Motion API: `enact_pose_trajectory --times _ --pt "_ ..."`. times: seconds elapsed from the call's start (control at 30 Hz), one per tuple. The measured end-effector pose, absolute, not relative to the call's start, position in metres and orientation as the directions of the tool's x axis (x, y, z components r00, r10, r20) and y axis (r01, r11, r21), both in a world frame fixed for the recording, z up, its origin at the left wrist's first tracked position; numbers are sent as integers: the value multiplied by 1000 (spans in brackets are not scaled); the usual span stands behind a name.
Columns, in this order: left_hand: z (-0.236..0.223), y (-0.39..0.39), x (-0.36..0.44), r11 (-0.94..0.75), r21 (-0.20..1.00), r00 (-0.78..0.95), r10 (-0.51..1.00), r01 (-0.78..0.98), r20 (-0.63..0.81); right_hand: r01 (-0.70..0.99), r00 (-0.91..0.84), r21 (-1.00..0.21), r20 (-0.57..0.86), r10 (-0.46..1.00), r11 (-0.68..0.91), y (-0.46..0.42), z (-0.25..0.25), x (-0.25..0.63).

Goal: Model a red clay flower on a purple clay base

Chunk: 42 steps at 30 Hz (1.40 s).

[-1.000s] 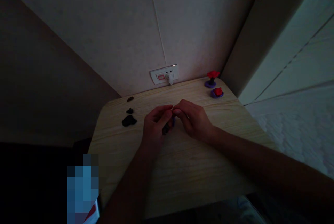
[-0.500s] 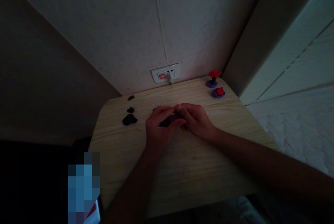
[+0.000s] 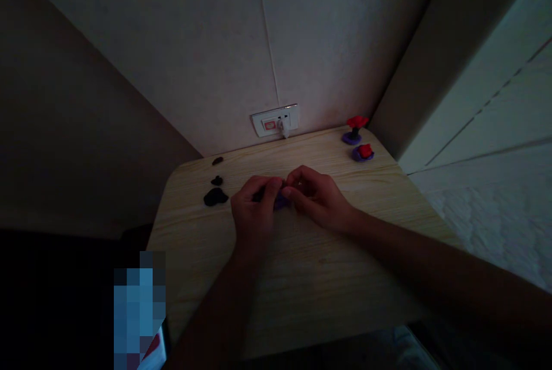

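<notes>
My left hand (image 3: 252, 206) and my right hand (image 3: 319, 200) meet over the middle of the table, fingertips bent together in pinches. Between them, low against the tabletop, shows a purple piece (image 3: 281, 202) that looks like modelling clay. Something dark (image 3: 259, 195) shows among the fingers of my left hand. What the fingertips themselves pinch is too small and dim to make out. Off to the left lie a flat black clay-like lump (image 3: 215, 197), a smaller black lump (image 3: 217, 180) and a thin dark piece (image 3: 218, 161).
At the table's back right stand a red flower on a dark stem and purple base (image 3: 352, 138) and a red bud in a purple cup (image 3: 363, 153). A wall socket (image 3: 275, 120) with a plug sits just above the rear edge of the wooden table (image 3: 328, 278).
My hands have opened up from a closer clasp. My left thumb has risen, and more of the purple piece shows between the hands. The lumps and flowers stay put.
</notes>
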<state>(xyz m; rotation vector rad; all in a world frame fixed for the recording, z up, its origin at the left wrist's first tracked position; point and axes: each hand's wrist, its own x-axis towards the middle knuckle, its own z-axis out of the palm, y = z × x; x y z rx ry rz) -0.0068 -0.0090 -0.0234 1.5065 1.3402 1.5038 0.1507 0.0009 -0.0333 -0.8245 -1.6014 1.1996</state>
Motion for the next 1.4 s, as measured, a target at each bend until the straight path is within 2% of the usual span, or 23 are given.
enact_pose_trajectory --times 0.23,0.37,0.53,0.67,0.77,0.93,1.07,1.27,1.4 --pt "-28 -6 -8 -254 959 -87 960 127 265 64 -294 -838 503 813 542 6 -32 153" --pt "-30 -8 -8 -220 973 -66 972 75 225 41 -282 -835 516 808 548 5 -34 153" --pt "-27 -11 -6 -228 962 -74 968 150 241 59 -279 -840 505 817 540 1 -34 153" --pt "-22 -13 -4 -275 933 -76 951 231 299 164 -287 -759 574 767 630 -1 -30 155" --pt "-21 -14 -2 -294 929 -65 947 226 316 223 -317 -689 618 719 690 0 -27 156" --pt "-28 -17 2 -205 978 -33 978 44 207 258 -331 -637 649 686 727 5 -25 157" --pt "-30 -16 1 -132 987 -80 989 -88 125 248 -339 -636 649 681 731 5 -24 155" --pt "-25 -10 0 -49 954 -172 985 -296 -3 260 -341 -650 630 698 714 2 -24 153" --pt "-21 -7 0 0 906 -163 984 -422 -75 249 -355 -669 610 708 701 1 -24 151"
